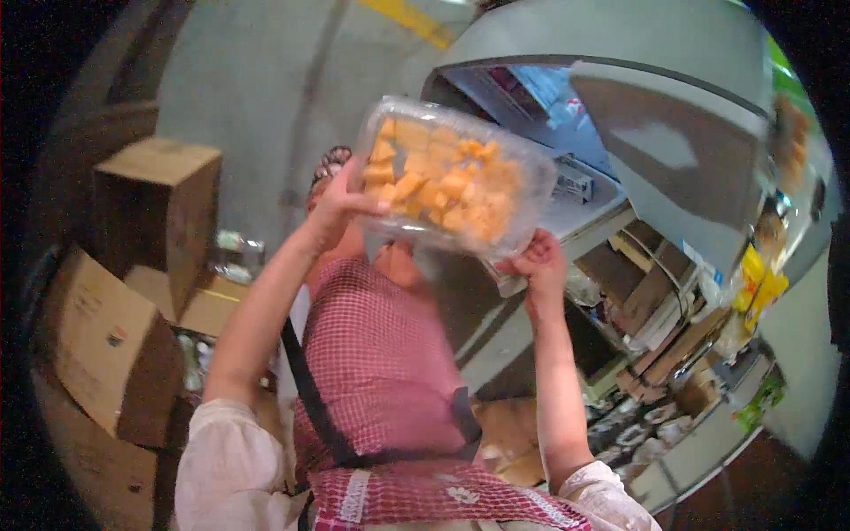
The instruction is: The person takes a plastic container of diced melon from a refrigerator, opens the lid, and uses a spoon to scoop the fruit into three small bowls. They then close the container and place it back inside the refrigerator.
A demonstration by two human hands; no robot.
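Observation:
A clear plastic container (381, 133) full of orange cut cubes (443, 181), perhaps melon or pumpkin, is held up tilted in front of me. My left hand (343, 202) grips its left side, thumb over the near edge and the other fingers beneath. At the lower right corner my right hand (538, 261) is closed, its fingers pinched at the plastic edge. Some clear plastic hangs just below that corner. Whether it belongs to the container or is a loose wrap, I cannot tell.
Cardboard boxes (115, 345) stand at the left, with an open carton (199, 195) behind them. On the right is an open grey cabinet (699, 150) with a pale inside. Cluttered shelves (637, 301) lie below it, near a yellow bag (760, 281).

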